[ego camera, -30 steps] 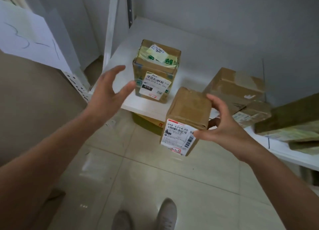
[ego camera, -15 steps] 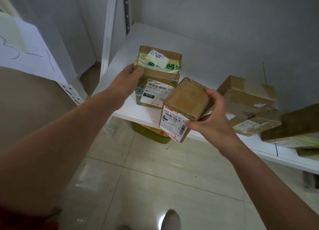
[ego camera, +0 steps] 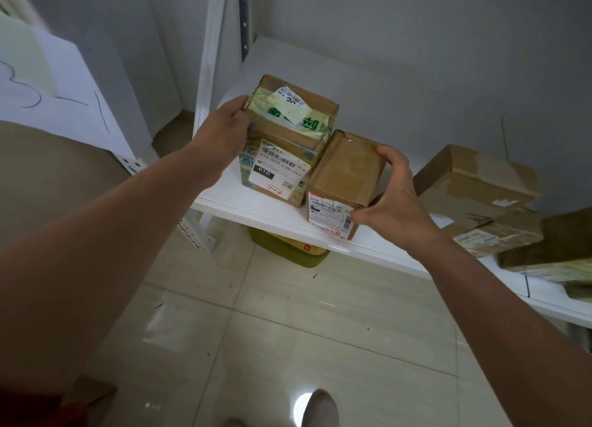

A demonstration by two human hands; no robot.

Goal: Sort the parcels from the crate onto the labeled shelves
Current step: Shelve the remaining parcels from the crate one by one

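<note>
A small brown parcel (ego camera: 347, 167) with a white shipping label stands on the front edge of the white shelf (ego camera: 278, 216). My right hand (ego camera: 392, 199) grips its right side, thumb on the front label and fingers over the top. Right beside it on the left stands a taller taped parcel (ego camera: 288, 138) with green tape and a "010" label. My left hand (ego camera: 226, 130) holds that parcel's left side, fingers curled at its top corner.
Several more cardboard parcels (ego camera: 474, 183) lie further right on the shelf. A green bin with a parcel (ego camera: 288, 250) sits on the tiled floor under the shelf. A white upright post (ego camera: 208, 74) stands at left, beside a paper sign (ego camera: 54, 106). My shoe (ego camera: 322, 407) is below.
My right hand moved the small parcel forward and set it upright on the shelf beside the taller one. My left hand went from open in the air to holding the taller parcel's side.
</note>
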